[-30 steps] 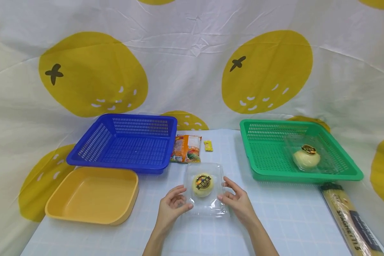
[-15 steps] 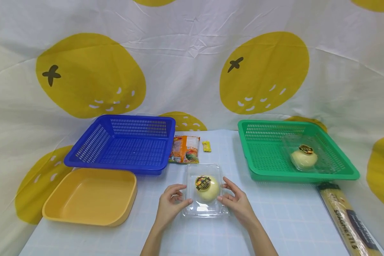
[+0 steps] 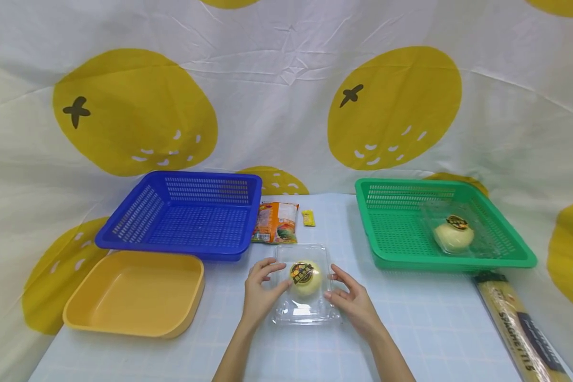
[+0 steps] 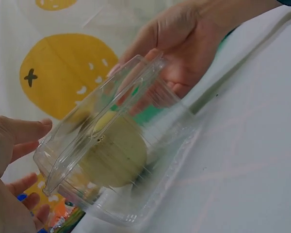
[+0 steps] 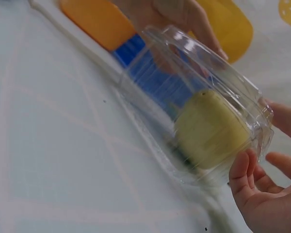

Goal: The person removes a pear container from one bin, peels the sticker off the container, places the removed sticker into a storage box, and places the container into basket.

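A clear plastic clamshell box (image 3: 305, 313) with a pale yellow round fruit (image 4: 114, 155) inside sits on the table in front of me. A dark round label is on its lid. My right hand (image 3: 355, 305) holds the box's right side by the rim, its thumb and fingers close about the edge. At the left side, my left hand (image 3: 260, 289) reaches over the lid with thumb and fingers spread. In the left wrist view those fingers (image 4: 31, 128) stand slightly apart from the box's edge.
A blue basket (image 3: 200, 249) and a yellow tray (image 3: 133, 329) stand left. Behind the box lie an orange snack packet (image 3: 277, 223) and a small yellow packet (image 3: 308, 218). At right, a green basket (image 3: 401, 262) holds another boxed fruit (image 3: 453, 237), near a spaghetti pack (image 3: 518, 329).
The fruit has rolled about inside the box, first right, then slightly back left. My left hand has shifted up and right over the lid. The right hand has stayed at its side.
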Tool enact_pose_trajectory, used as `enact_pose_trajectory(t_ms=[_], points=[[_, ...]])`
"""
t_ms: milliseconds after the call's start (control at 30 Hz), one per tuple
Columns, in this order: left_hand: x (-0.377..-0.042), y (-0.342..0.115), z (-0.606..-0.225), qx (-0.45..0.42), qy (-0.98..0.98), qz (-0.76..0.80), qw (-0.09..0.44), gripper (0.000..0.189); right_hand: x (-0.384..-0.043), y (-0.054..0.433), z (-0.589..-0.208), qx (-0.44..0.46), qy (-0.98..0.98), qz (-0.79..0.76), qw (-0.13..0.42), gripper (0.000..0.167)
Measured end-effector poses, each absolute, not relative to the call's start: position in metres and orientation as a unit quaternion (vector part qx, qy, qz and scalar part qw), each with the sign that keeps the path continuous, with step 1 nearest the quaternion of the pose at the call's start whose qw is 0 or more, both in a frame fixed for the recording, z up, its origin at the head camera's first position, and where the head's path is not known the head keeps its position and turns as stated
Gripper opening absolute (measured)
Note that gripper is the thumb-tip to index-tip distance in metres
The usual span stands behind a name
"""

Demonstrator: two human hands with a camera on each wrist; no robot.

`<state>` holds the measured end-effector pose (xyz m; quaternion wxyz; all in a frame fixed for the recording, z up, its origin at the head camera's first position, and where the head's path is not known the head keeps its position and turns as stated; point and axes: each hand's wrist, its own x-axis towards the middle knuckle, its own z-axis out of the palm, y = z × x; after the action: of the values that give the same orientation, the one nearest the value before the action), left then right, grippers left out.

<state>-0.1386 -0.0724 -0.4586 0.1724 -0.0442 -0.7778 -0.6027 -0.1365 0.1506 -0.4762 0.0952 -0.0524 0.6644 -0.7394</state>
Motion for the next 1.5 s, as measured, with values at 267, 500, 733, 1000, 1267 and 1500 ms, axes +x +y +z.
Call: enact_pose_trajectory(t_ms=[267,500,733,1000,1267,1500], points=[[-0.157,-0.063,-0.458,-0.059,-0.794,-0.586,0.151,0.031,-0.136,0.150,-0.475,-0.053,0.664,-0.740,0.094,0.073],[-0.165,-0.056,-0.459,-0.093,-0.792,-0.565,0.211,0.031,-0.136,0.150,-0.476,-0.048,0.664,-0.739,0.097,0.073],[-0.171,-0.055,-0.463,-0.126,-0.784,-0.574,0.200,0.032,-0.136,0.149,-0.476,-0.057,0.657,-0.745,0.102,0.072],[-0.171,-0.058,-0.465,-0.130,-0.801,-0.562,0.162,0.034,-0.136,0.149,-0.477,-0.049,0.658,-0.745,0.097,0.073],[-0.171,-0.060,-0.468,-0.151,-0.810,-0.541,0.169,0.033,-0.134,0.149,-0.477,-0.046,0.657,-0.746,0.095,0.072],[-0.170,-0.061,-0.466,-0.149,-0.820,-0.527,0.163,0.032,-0.134,0.148,-0.476,-0.039,0.663,-0.741,0.098,0.070]])
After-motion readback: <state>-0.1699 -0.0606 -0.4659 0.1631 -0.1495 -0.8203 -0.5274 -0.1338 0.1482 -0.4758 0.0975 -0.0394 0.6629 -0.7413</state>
